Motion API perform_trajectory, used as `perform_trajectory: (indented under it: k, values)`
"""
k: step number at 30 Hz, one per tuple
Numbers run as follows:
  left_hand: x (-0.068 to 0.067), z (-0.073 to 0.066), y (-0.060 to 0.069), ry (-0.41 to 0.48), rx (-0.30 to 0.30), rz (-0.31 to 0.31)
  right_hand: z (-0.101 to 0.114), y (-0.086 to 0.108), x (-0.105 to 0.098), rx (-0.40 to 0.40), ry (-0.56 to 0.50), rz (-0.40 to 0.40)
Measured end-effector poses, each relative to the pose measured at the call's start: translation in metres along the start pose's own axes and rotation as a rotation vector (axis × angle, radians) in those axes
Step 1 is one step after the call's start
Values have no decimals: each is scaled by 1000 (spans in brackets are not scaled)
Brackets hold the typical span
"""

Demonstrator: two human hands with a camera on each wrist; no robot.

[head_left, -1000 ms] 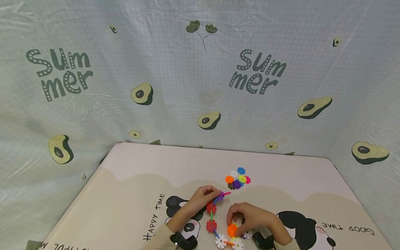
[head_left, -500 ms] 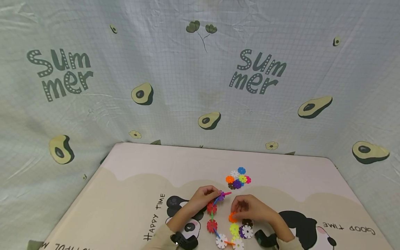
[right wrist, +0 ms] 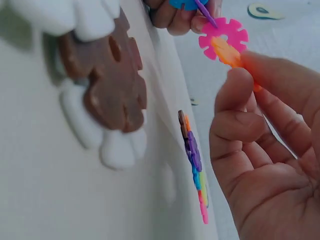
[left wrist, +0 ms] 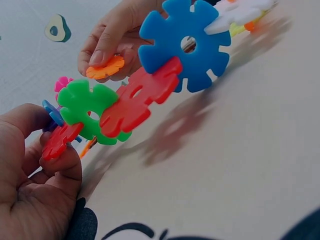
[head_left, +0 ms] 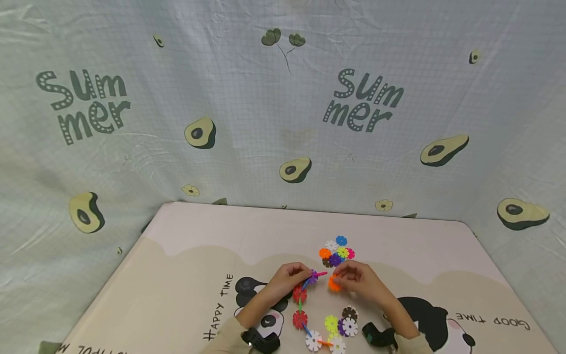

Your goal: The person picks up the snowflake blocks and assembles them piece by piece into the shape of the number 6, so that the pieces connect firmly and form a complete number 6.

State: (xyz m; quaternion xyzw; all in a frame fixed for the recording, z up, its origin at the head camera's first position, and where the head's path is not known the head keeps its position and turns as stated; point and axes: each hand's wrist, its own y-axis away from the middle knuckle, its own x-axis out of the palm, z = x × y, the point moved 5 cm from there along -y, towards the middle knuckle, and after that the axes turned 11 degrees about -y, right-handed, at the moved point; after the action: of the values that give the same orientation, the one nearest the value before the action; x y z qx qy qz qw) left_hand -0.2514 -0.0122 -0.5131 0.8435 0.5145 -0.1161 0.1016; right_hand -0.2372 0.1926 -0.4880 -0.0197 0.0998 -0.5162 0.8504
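Nearly closed, the right hand (head_left: 360, 279) pinches an orange disc (head_left: 334, 283).

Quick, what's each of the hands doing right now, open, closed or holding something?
Left hand: closed, holding the chain of linked discs near its pink end.
Right hand: closed, pinching an orange disc.

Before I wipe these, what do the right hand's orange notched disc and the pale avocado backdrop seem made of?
Orange notched disc: probably moulded plastic, smooth, from its vivid colour and neat scallops. Backdrop: fabric or plastic film, unclear; creases and faint sheen suggest thin sheeting.
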Motion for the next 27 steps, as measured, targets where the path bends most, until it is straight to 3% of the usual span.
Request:
perform_trajectory:
  k: [12,16,22,27]
  values:
    - [1,2,-2,-31,-4,2,-2,-1,-2,90,-90,-79]
    - [0,-5,1,-29,-3,3,-4,-2,-1,101,-87,-89]
    - [2,0,-1,-29,-3,14,-6,-4,2,119,-114,-87]
    - [3,-1,-1,-28,7,34,-5,-3,2,119,-118,-141]
